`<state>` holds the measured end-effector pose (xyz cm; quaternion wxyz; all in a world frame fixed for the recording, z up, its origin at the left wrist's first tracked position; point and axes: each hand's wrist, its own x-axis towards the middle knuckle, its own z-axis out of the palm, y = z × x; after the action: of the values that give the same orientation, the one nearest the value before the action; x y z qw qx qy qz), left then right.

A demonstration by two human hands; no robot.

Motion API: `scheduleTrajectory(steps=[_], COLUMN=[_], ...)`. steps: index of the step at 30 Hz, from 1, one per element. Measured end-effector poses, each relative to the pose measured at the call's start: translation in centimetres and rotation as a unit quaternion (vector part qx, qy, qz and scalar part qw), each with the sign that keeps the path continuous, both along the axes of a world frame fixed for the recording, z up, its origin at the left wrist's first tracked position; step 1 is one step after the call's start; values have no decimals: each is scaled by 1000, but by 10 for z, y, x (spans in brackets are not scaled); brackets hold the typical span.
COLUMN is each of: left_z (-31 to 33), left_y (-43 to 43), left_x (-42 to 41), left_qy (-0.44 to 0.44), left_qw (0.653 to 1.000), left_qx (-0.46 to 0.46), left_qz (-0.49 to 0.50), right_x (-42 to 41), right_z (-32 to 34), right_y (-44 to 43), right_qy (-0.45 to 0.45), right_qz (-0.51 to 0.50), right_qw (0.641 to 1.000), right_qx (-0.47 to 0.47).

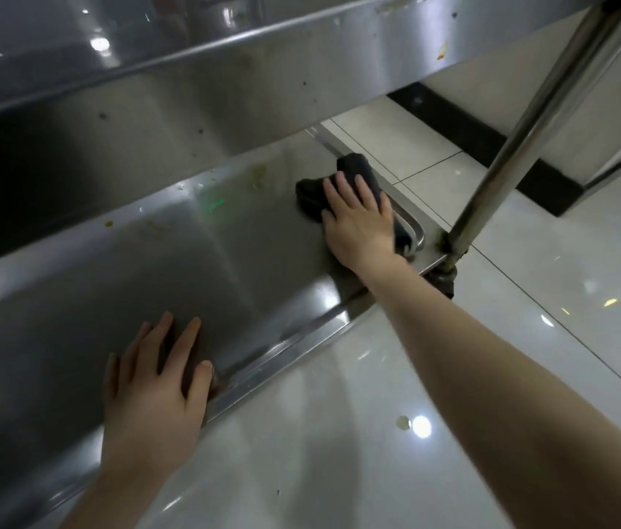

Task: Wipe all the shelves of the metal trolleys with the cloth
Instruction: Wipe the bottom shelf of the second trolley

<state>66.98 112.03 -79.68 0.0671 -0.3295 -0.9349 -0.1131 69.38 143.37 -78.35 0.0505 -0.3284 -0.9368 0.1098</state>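
A stainless-steel trolley fills the view. Its bottom shelf is a shallow tray with a raised rim. A dark cloth lies bunched in the shelf's far right corner. My right hand presses flat on the cloth with straight fingers. My left hand rests flat on the shelf's near rim, fingers spread, holding nothing. Small yellowish spots dot the shelf's far edge.
The shelf above overhangs the far part of the bottom shelf, leaving a low gap. A round metal post rises from the right corner above a caster. Glossy white floor tiles lie to the right, with a dark skirting beyond.
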Motion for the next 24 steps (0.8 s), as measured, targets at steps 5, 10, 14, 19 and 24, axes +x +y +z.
scheduleTrajectory(steps=[5,10,14,19,24], left_z=[2,-1,0,-4,-3], left_y=[4,-1,2,0,1], left_x=[0,-1,0,-2,-2], left_qy=[-2,5,12,12,-4], left_qw=[1000,1000,998,999,999], left_qx=[0,17,67,50,40], left_qz=[-3,-18,-3,-3,-3], right_x=[-71,-71,-38,-11,-14], right_z=[-14,-16,-16,-12,-18], right_y=[-106,-113,-12,11,-101], right_qy=[3,5,33,15,18], right_qz=[199,312,121,-28,237], right_qw=[980,948,991,998,969], right_qx=[27,60,54,47,63])
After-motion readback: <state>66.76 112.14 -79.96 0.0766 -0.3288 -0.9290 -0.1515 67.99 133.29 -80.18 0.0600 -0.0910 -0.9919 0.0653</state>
